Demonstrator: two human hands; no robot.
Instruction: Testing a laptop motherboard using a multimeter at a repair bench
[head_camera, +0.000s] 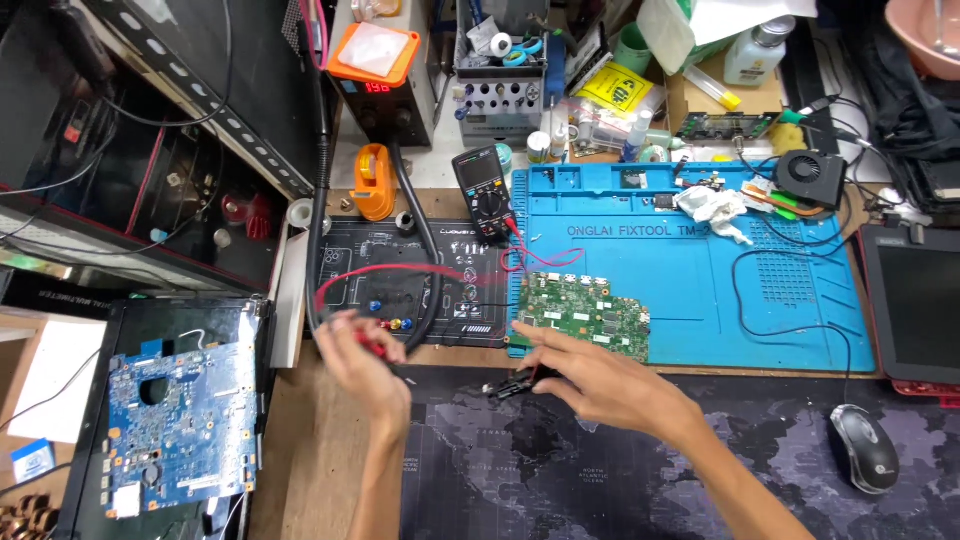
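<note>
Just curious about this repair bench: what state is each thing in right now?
Left hand: gripping a red test probe.
Right hand: pinching a black test probe.
Green circuit board: bare, flat on the blue silicone mat.
Black handheld multimeter: leads plugged in.
Blue circuit board: bare, lying flat.

Green circuit board (585, 313) — blue mat (690, 280)
</note>
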